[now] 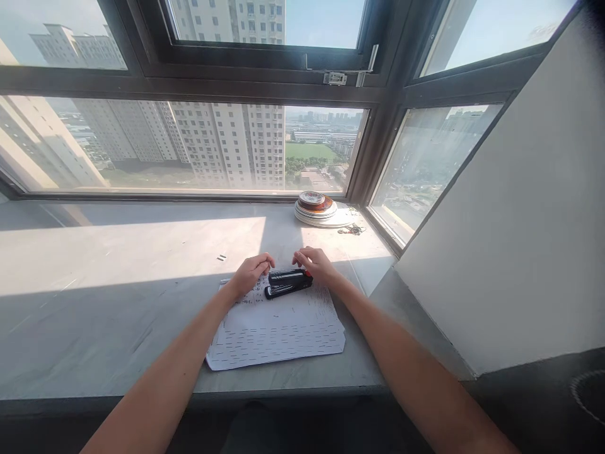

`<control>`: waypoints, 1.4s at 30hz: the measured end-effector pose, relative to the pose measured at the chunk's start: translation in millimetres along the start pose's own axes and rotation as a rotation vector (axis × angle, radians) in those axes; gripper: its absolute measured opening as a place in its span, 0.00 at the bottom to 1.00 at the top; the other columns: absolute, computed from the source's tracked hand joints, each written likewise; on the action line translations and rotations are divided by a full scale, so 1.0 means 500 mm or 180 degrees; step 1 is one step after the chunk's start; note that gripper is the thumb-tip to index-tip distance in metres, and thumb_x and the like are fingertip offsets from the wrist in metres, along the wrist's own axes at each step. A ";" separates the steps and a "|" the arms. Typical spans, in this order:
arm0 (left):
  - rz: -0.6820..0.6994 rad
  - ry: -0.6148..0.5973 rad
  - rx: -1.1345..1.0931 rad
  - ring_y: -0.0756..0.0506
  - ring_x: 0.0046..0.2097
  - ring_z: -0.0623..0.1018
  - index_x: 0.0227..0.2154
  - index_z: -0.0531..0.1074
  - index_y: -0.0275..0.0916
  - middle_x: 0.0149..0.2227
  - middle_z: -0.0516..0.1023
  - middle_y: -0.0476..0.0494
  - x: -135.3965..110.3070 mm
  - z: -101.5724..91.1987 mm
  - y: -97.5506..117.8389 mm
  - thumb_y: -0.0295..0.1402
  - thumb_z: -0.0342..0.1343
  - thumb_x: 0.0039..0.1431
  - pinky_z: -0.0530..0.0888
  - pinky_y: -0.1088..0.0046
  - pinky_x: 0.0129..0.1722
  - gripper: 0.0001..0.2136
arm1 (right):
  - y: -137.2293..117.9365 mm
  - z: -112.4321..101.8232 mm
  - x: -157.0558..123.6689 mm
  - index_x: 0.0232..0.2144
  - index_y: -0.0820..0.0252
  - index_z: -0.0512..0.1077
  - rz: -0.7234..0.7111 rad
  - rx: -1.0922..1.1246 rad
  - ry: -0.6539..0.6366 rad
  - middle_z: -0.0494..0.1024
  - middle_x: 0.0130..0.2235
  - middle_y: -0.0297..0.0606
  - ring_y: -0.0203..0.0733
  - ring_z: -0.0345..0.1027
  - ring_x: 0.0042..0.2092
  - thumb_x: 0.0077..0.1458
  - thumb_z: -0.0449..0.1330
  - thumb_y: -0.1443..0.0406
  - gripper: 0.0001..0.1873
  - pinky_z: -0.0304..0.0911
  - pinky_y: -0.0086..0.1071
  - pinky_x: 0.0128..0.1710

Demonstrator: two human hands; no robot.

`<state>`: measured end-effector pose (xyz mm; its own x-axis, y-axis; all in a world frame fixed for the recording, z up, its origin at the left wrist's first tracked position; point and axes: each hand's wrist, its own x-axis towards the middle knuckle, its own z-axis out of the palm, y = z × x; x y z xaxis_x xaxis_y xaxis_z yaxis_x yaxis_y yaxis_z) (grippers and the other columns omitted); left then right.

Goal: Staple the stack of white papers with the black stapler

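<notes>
Grey stone windowsill (pixel 118 302) under tall windows, half in sun, wide bare stretch at left. Near its front edge, printed sheet of paper (pixel 278 328): thin, floppy, likely easy to slide or crease. Left hand (pixel 250 272) curled loosely, fingertips resting on the sheet's top corner, pinching nothing. Black stapler (pixel 288 282) lying across the sheet's top edge: probably stiff, light, smooth plastic, best gripped across the body. Right hand (pixel 317 263) bent over its red-tipped end, fingers touching, not clamped. Further back right, stack of plates (pixel 321 211), fragile, well apart.
</notes>
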<state>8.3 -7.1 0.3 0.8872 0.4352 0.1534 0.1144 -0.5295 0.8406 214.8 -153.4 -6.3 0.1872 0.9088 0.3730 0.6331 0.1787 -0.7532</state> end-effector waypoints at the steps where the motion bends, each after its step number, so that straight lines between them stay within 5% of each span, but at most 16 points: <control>1: 0.0016 -0.0004 0.0014 0.48 0.30 0.65 0.38 0.73 0.40 0.29 0.69 0.50 0.000 0.000 0.001 0.38 0.45 0.67 0.63 0.70 0.33 0.13 | 0.008 -0.002 0.001 0.30 0.59 0.78 0.0078 -0.0084 -0.0062 0.75 0.28 0.37 0.43 0.69 0.36 0.71 0.46 0.46 0.31 0.62 0.35 0.40; 5: 0.0153 -0.0004 0.0122 0.45 0.35 0.69 0.38 0.73 0.39 0.35 0.75 0.46 -0.001 -0.002 0.009 0.39 0.44 0.68 0.67 0.68 0.37 0.14 | 0.024 -0.004 0.001 0.28 0.59 0.76 0.0134 -0.0244 -0.0156 0.73 0.26 0.35 0.40 0.66 0.31 0.71 0.46 0.49 0.30 0.60 0.34 0.37; 11: 0.0123 0.0103 0.0146 0.45 0.38 0.71 0.38 0.73 0.40 0.37 0.76 0.45 -0.001 -0.003 0.011 0.40 0.44 0.69 0.68 0.68 0.38 0.14 | -0.001 -0.014 -0.007 0.33 0.58 0.76 -0.0159 -0.0017 0.0010 0.75 0.32 0.37 0.43 0.68 0.38 0.72 0.45 0.47 0.29 0.62 0.35 0.42; 16: 0.0313 0.0056 0.0425 0.45 0.37 0.71 0.38 0.75 0.39 0.36 0.76 0.46 0.002 0.001 0.008 0.40 0.47 0.68 0.68 0.68 0.39 0.14 | -0.054 -0.011 -0.022 0.47 0.56 0.77 -0.0862 -0.0173 -0.0522 0.77 0.39 0.41 0.46 0.68 0.43 0.67 0.57 0.48 0.21 0.64 0.37 0.46; 20: 0.0380 0.0028 0.0604 0.46 0.36 0.70 0.38 0.77 0.39 0.36 0.76 0.46 0.004 0.004 0.003 0.40 0.50 0.65 0.68 0.68 0.38 0.13 | -0.072 0.005 -0.026 0.56 0.55 0.74 -0.1122 -0.0384 -0.0827 0.78 0.44 0.44 0.48 0.70 0.46 0.63 0.64 0.49 0.25 0.64 0.37 0.47; 23: 0.0318 0.0126 0.0484 0.45 0.37 0.72 0.39 0.77 0.39 0.37 0.78 0.45 0.006 0.005 -0.001 0.40 0.49 0.66 0.69 0.67 0.39 0.14 | -0.065 0.013 -0.023 0.50 0.56 0.77 -0.0886 -0.0133 -0.0648 0.80 0.43 0.43 0.46 0.72 0.44 0.68 0.57 0.49 0.21 0.64 0.36 0.46; 28: 0.0262 0.0103 0.0259 0.44 0.40 0.74 0.38 0.76 0.40 0.39 0.78 0.44 0.005 0.004 0.001 0.41 0.48 0.68 0.70 0.66 0.42 0.14 | -0.028 0.011 -0.009 0.28 0.58 0.76 0.0207 -0.0137 0.0356 0.75 0.29 0.38 0.43 0.70 0.35 0.71 0.44 0.46 0.33 0.61 0.35 0.39; 31: 0.0167 0.0215 -0.0058 0.45 0.39 0.74 0.39 0.74 0.40 0.37 0.78 0.45 0.005 0.004 0.002 0.43 0.45 0.70 0.70 0.68 0.41 0.16 | -0.006 0.007 -0.005 0.26 0.59 0.75 0.0639 -0.0148 0.0168 0.74 0.28 0.38 0.42 0.68 0.33 0.71 0.41 0.44 0.35 0.60 0.34 0.37; 38: 0.0071 0.0273 -0.0607 0.45 0.38 0.76 0.40 0.74 0.38 0.37 0.80 0.42 0.008 0.007 -0.005 0.48 0.42 0.72 0.69 0.68 0.38 0.21 | 0.000 0.007 -0.005 0.30 0.57 0.73 0.0596 -0.0330 -0.0058 0.73 0.30 0.35 0.40 0.66 0.33 0.72 0.41 0.51 0.28 0.59 0.34 0.37; 42: 0.0075 0.0303 -0.0603 0.44 0.38 0.76 0.38 0.75 0.38 0.37 0.80 0.42 0.006 0.006 -0.002 0.49 0.42 0.72 0.69 0.68 0.38 0.23 | -0.019 -0.005 -0.009 0.34 0.57 0.75 0.0080 -0.0341 0.0154 0.76 0.36 0.38 0.43 0.68 0.43 0.73 0.43 0.53 0.26 0.62 0.36 0.45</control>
<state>12.1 -7.5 -1.5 0.8413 0.4959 0.2151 0.0001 -0.3980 0.9174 209.6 -160.2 0.5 0.2384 0.8927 0.3823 0.7039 0.1124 -0.7014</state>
